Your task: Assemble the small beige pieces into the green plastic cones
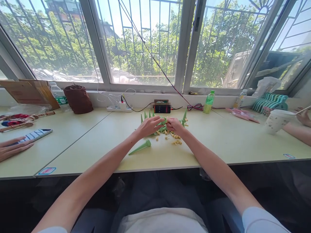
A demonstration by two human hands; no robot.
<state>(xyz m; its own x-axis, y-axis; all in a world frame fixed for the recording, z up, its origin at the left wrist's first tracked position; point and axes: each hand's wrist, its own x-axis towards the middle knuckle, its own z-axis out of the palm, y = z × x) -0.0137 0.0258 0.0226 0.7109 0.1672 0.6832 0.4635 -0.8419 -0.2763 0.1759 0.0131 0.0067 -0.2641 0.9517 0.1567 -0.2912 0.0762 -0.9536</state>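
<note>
My left hand (151, 125) is closed, its fingers bent around a green plastic piece (163, 120), which is mostly hidden. Right against it, my right hand (175, 125) pinches what looks like a small yellow plastic piece, largely covered by the fingers. Beneath and behind both hands lies a cluster of green spikes, one of which, a pointed green spike (184, 116), stands up on the right. Small yellow plastic pieces (177, 142) are scattered in front of my right hand. Nearer the table's front edge, a single green spike (140, 147) with a wide capped end lies on its side.
A phone (162, 108) leans by the window wall, beside a power strip (119, 108) and cables. A green bottle (209, 102) stands right of it. At far right are a white cup (278, 121) and another person's arm; at left, another person's hand (16, 148) touches a phone.
</note>
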